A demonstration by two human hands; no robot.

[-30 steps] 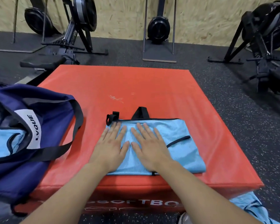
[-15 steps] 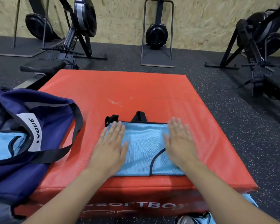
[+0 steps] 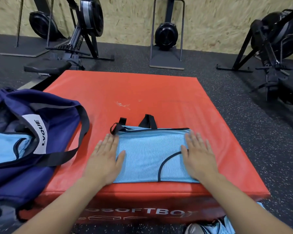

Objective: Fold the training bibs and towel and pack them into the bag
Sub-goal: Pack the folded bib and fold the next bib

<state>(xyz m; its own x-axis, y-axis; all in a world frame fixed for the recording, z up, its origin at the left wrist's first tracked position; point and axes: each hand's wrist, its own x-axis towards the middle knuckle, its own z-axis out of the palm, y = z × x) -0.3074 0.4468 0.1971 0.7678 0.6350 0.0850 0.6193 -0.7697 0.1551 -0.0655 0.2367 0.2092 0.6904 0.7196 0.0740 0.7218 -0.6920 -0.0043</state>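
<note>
A light blue training bib (image 3: 149, 154) with black trim lies folded into a rectangle near the front edge of the red soft box (image 3: 142, 98). My left hand (image 3: 105, 159) lies flat, fingers straight, on the bib's left edge. My right hand (image 3: 198, 156) lies flat on its right edge. Black straps stick out past the bib's far edge. A navy bag (image 3: 24, 174) with a white label sits open at the left, overlapping the box's left edge. Light blue cloth (image 3: 5, 147) shows inside it.
More light blue cloth (image 3: 225, 223) lies on the floor below the box's front, beside a shoe. Rowing machines (image 3: 74, 48) and black stands line the speckled floor along the far wall, beyond the box.
My hands have slid apart from the middle of the bib to its left and right edges. The bib's right side has been folded in, making it narrower.
</note>
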